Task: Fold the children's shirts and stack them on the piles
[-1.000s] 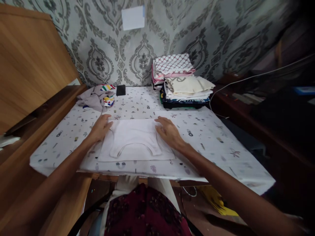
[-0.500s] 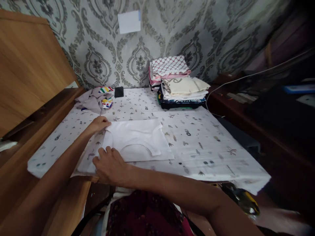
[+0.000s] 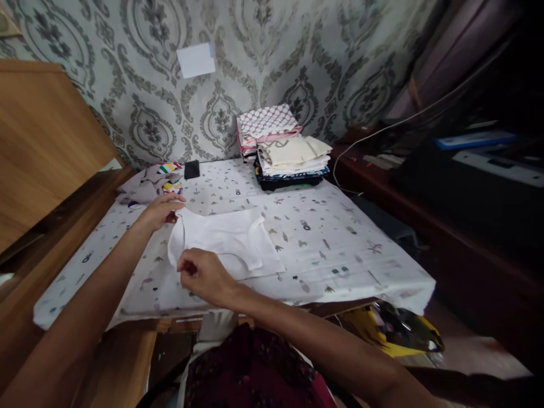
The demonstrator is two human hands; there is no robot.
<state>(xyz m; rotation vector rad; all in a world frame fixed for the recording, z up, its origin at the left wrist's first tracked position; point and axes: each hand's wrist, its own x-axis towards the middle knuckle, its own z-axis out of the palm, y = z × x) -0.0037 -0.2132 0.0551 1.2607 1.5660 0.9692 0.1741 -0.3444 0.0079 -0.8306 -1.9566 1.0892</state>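
A white shirt (image 3: 229, 232), partly folded with a curved neckline at its near side, lies on the printed tablecloth (image 3: 323, 249). My left hand (image 3: 164, 208) pinches its far left corner, lifted a little off the cloth. At the near left edge of the shirt, my right hand (image 3: 204, 272) has its fingers curled closed on the fabric. Between the two hands the left edge of the shirt rises in a loose bend. The fingertips of my right hand are partly hidden by the hand itself.
Folded clothes (image 3: 293, 156) stand in two stacks at the back of the table. A crumpled grey garment (image 3: 142, 184) and a dark flat object (image 3: 192, 169) lie at the back left. A wooden panel (image 3: 46, 147) borders the left, and a white cable (image 3: 382, 130) runs at the right.
Both hands have raised the left edge of the white shirt, which lay flatter before. My right hand has closed more tightly. The camera view has shifted a little to the right.
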